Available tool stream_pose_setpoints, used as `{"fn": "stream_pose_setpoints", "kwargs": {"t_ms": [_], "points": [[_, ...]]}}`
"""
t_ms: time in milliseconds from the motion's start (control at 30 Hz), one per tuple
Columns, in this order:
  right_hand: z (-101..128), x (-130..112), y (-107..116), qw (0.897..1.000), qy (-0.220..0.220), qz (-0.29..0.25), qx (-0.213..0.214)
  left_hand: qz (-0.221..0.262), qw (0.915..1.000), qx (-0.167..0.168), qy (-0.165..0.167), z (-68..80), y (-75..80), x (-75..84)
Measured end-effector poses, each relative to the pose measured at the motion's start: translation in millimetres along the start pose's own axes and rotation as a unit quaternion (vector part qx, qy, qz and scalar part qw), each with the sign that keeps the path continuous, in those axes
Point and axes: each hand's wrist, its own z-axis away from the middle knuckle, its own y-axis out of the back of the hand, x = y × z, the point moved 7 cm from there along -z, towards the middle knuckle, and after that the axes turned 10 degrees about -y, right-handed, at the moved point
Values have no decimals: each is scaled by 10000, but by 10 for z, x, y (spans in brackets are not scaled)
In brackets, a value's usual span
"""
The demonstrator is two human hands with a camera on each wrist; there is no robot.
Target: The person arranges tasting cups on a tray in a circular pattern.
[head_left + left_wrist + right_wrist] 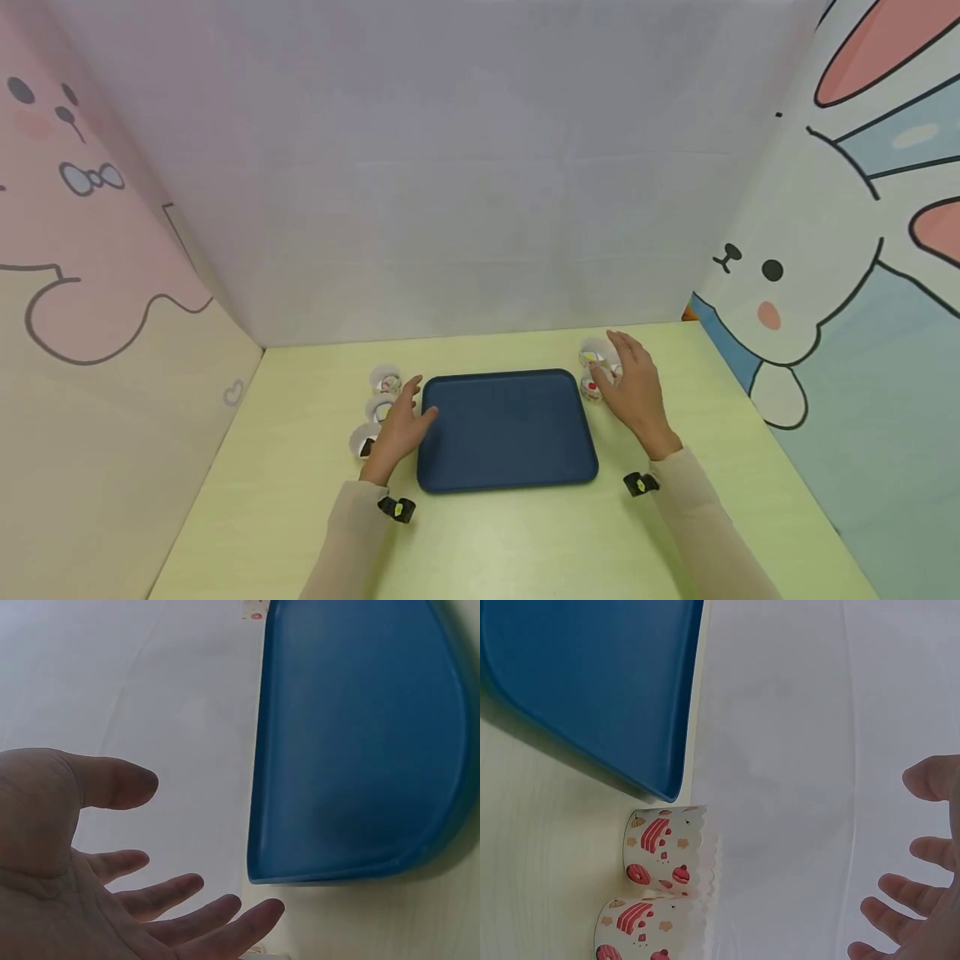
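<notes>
A dark blue tray (507, 429) lies in the middle of the pale green table (525, 542). My left hand (402, 425) hovers at the tray's left edge, fingers straight and spread, holding nothing; in the left wrist view the left hand (112, 900) is open beside the tray (360, 742). Three white paper cups (381, 408) stand in a row just left of it. My right hand (633, 387) is open over two paper cups (592, 371) at the tray's right far corner. The right wrist view shows two patterned cups (664, 851) beside the tray (592, 675), with the fingers (907, 900) apart from them.
White back wall and cartoon-printed side panels (847, 250) enclose the table on three sides. Bare table surface lies in front of the tray and to both sides of the forearms.
</notes>
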Motion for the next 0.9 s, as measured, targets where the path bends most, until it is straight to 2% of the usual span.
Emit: {"fn": "stream_pose_setpoints", "kwargs": {"t_ms": [200, 400, 600, 900], "points": [[16, 44, 33, 10000, -21, 12, 35, -165, 9998, -105, -19, 7, -40, -70], [23, 181, 49, 9997, -255, 59, 37, -370, 9991, -169, -147, 27, -66, -92], [35, 320, 110, 9984, -562, -36, 66, -420, 9990, -175, -40, 60, -74, -95], [70, 462, 129, 9975, -699, -28, -3, -478, 9986, -210, 58, 71, -94, -122]]}}
